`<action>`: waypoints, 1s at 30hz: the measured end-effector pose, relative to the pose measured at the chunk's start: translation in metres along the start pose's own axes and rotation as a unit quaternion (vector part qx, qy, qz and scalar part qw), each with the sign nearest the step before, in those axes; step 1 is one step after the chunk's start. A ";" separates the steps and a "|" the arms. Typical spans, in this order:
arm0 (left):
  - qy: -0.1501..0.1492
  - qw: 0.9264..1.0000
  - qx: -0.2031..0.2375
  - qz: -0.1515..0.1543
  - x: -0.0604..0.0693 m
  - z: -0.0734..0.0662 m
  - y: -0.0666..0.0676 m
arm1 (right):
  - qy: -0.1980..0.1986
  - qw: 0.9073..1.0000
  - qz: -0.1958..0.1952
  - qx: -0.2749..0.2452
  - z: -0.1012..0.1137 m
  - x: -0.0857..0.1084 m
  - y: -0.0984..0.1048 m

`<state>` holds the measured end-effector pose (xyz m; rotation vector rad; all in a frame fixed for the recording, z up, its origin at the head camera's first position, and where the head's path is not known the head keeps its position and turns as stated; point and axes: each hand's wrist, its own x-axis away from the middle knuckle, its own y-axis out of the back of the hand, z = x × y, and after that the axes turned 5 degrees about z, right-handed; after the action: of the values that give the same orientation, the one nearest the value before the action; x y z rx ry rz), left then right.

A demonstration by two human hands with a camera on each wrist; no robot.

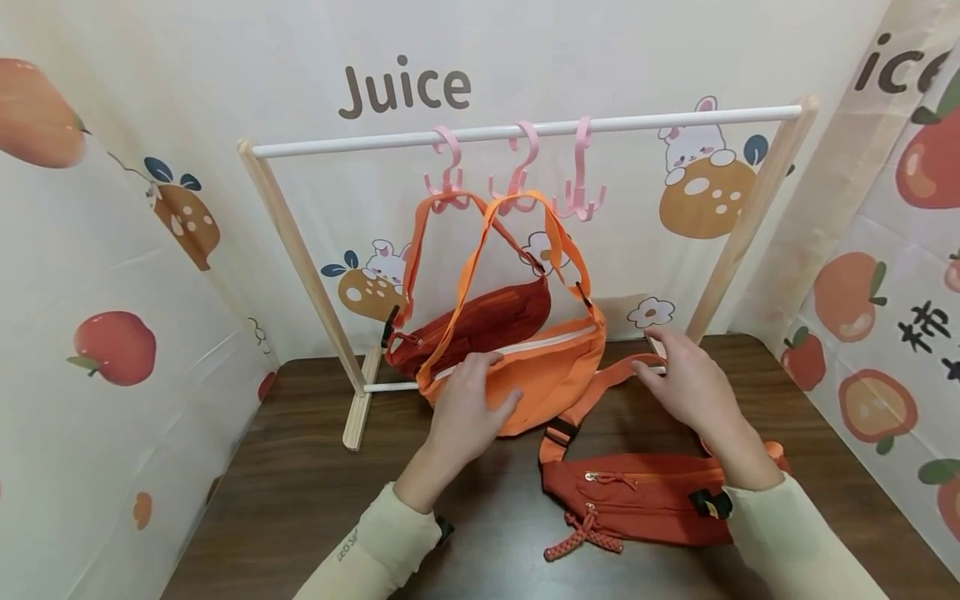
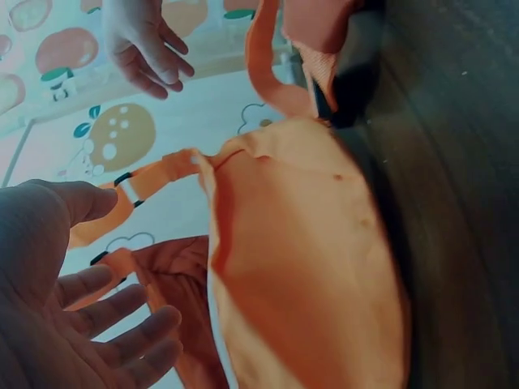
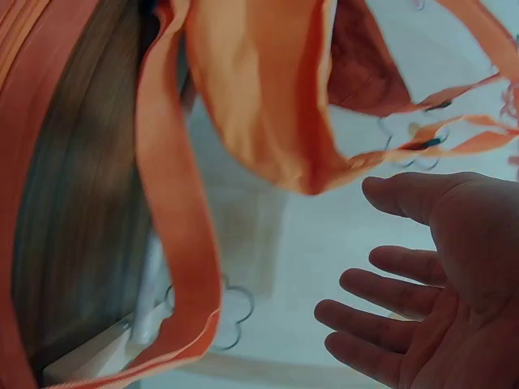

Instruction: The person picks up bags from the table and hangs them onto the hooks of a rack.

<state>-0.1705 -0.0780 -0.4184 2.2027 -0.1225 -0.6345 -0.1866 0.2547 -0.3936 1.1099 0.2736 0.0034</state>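
A bright orange sling bag [image 1: 551, 379] with a white zipper hangs by its strap from the middle pink hook [image 1: 520, 171]. Behind it, a dark red bag [image 1: 495, 321] hangs on the left pink hook [image 1: 447, 171]. My left hand [image 1: 467, 408] is in front of the orange bag; the left wrist view shows its fingers loosely spread and gripping nothing. To the right, my right hand [image 1: 693, 383] is above the strap [image 1: 600, 387] of a rust-red waist bag [image 1: 652, 496] lying on the table. Its fingers are extended and empty in the right wrist view.
A wooden rack with a white rail [image 1: 645, 123] stands at the back of the brown table [image 1: 300, 500]. One pink hook [image 1: 581, 179] on the right carries no bag. Fruit-printed curtains [image 1: 97, 250] enclose the sides and back.
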 end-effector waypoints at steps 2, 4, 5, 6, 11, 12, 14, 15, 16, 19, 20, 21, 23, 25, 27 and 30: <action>-0.005 1.000 0.000 0.008 0.001 0.000 -0.002 | -0.011 1.000 0.019 -0.001 -0.007 -0.003 0.000; -0.006 1.000 -0.005 0.017 0.002 0.001 -0.005 | -0.024 0.999 0.038 -0.002 -0.015 -0.006 0.000; -0.007 1.000 -0.007 0.021 0.002 0.001 -0.006 | -0.031 0.998 0.046 -0.002 -0.018 -0.008 0.000; -0.007 1.000 -0.011 0.025 0.003 0.001 -0.007 | -0.037 0.998 0.054 -0.001 -0.021 -0.010 0.000; -0.009 0.999 -0.021 0.039 0.005 0.002 -0.014 | -0.056 0.996 0.074 0.012 -0.036 -0.015 -0.004; -0.012 0.999 -0.024 0.043 0.006 0.003 -0.015 | -0.056 0.995 0.075 0.016 -0.039 -0.016 -0.005; -0.017 0.998 -0.030 0.053 0.008 0.003 -0.018 | -0.056 0.995 0.076 0.023 -0.046 -0.017 -0.008; -0.019 0.998 -0.034 0.058 0.008 0.003 -0.019 | -0.056 0.995 0.075 0.027 -0.049 -0.017 -0.009; -0.021 0.997 -0.037 0.063 0.009 0.003 -0.020 | -0.056 0.995 0.074 0.030 -0.052 -0.018 -0.011; -0.024 0.996 -0.046 0.075 0.011 0.003 -0.023 | -0.059 0.995 0.075 0.036 -0.061 -0.021 -0.015; -0.024 0.995 -0.050 0.078 0.011 0.002 -0.023 | -0.062 0.994 0.077 0.036 -0.063 -0.022 -0.016; -0.024 0.995 -0.053 0.081 0.012 0.002 -0.024 | -0.065 0.994 0.080 0.036 -0.065 -0.023 -0.018; -0.026 0.994 -0.057 0.087 0.013 0.002 -0.025 | -0.070 0.993 0.087 0.036 -0.070 -0.024 -0.021; -0.026 0.994 -0.061 0.093 0.015 0.002 -0.026 | -0.076 0.992 0.091 0.036 -0.073 -0.024 -0.024; -0.024 0.993 -0.062 0.097 0.016 0.002 -0.026 | -0.079 0.992 0.094 0.037 -0.076 -0.024 -0.027; -0.024 0.993 -0.061 0.099 0.018 0.003 -0.027 | -0.085 0.991 0.099 0.042 -0.080 -0.024 -0.029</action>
<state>-0.1592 -0.0680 -0.4471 2.0276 -0.3145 -0.5678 -0.2309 0.3087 -0.4476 1.2091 0.0100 0.0751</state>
